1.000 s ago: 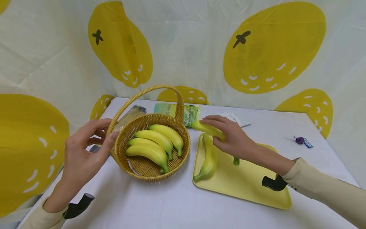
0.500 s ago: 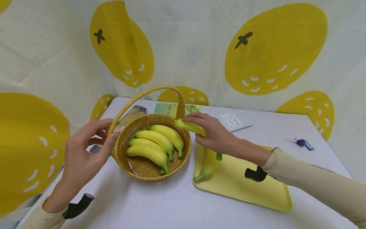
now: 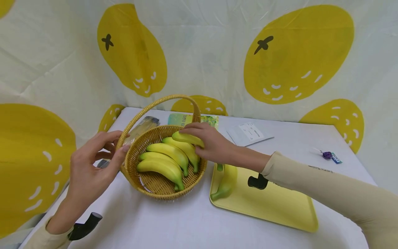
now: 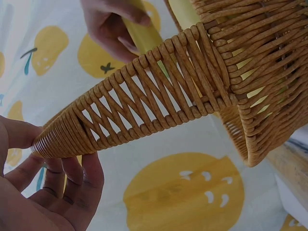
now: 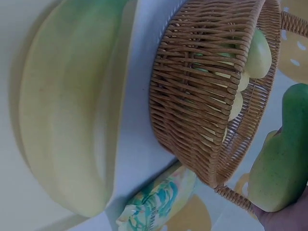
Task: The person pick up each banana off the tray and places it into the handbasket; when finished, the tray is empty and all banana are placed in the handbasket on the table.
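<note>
My left hand (image 3: 93,166) grips the handle of a wicker basket (image 3: 161,196) between thumb and fingers; the left wrist view shows the woven handle (image 4: 144,96) close up. Several yellow bananas (image 3: 160,168) with green ends lie side by side inside the basket. Over its right rim, my right hand (image 3: 214,143) holds another banana (image 3: 186,138), whose stem end sticks out below the hand. In the right wrist view, this held banana (image 5: 281,154) is off the basket's open side. One banana (image 3: 228,183) rests at the left end of a yellow tray (image 3: 273,204).
Behind the basket lie a green and yellow packet (image 3: 180,119) and a clear bag of brown sticks (image 3: 144,127). A grey packet with a white label (image 3: 250,134) is beyond the tray. Farther right lies a small purple-wrapped sweet (image 3: 327,155). Patterned cloth hangs behind the table.
My right hand has carried its banana leftward, from above the tray to over the basket's right rim. The left hand and the basket have stayed in place.
</note>
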`<state>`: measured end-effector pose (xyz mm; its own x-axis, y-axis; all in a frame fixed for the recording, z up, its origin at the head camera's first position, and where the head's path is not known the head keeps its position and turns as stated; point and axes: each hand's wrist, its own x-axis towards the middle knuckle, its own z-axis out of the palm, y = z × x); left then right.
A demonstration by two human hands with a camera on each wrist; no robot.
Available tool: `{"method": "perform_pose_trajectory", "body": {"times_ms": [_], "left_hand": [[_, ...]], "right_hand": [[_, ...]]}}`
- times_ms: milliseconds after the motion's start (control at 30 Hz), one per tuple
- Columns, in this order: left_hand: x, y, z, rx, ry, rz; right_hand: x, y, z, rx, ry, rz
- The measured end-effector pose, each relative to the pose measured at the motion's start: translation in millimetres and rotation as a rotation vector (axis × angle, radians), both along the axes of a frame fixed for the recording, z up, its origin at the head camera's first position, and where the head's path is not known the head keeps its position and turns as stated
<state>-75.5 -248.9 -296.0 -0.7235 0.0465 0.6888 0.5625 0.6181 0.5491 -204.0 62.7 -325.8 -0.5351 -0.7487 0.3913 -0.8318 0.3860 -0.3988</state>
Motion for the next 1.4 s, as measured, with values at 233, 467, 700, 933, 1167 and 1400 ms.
{"method": "perform_pose_trajectory", "body": {"times_ms": [233,467,700,933,1167,1400], "left_hand": [[-0.6,-1.2,0.4,-0.01,-0.012,-0.002],[0.0,-0.5,1.5,-0.002,-0.007,-0.008],[0.5,-1.3,0.9,-0.011,-0.009,-0.015],[0.7,-1.9,-0.6,-0.014,-0.011,-0.011],[-0.5,-1.4,-1.1,-0.016,-0.015,-0.015],[-0.5,-0.7,-0.7,-0.008,-0.012,-0.006]], "right_hand": [[-11.6,-21,-1.3,0.083,-0.018,-0.011],[-22.0,-40,-5.2,0.149,-0.017,0.001],[-30.3,-56,-12.3,0.205,-0.028,-0.027],[-34.5,-68,-20.3,0.242,-0.036,-0.01],[-38.3,-73,-31.4,0.252,-0.041,-0.009],[-36.9,-76,-26.9,0.244,-0.024,-0.001]]}}
